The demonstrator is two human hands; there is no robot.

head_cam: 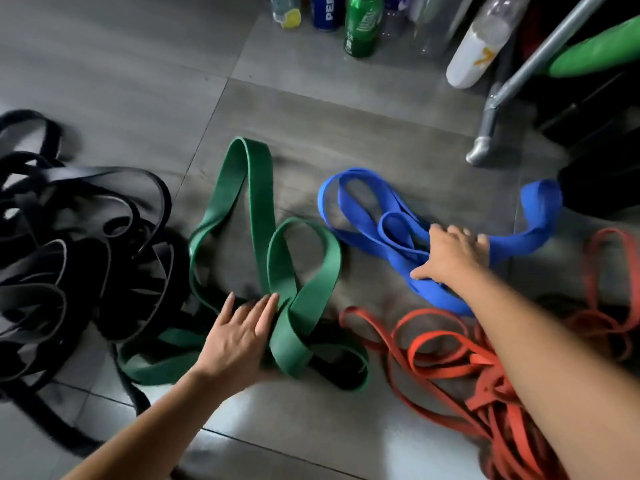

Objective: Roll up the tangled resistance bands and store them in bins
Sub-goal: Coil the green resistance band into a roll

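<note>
On the grey tiled floor lie several tangled resistance bands. A wide green band [249, 209] loops across the middle, and my left hand [239, 336] rests flat on it near its crossing, fingers straight. A blue band [363, 202] lies to the right; my right hand [450, 254] is on its bunched middle with fingers curled over the folds. A thin orange band [446, 355] sprawls at the lower right under my right forearm. A heap of black bands [69, 258] fills the left side. No bin is in view.
Cans and bottles stand at the top: a green can [362, 26], a blue can [325, 12], a white bottle [478, 46]. A metal frame leg [485, 133] and dark objects sit at the upper right.
</note>
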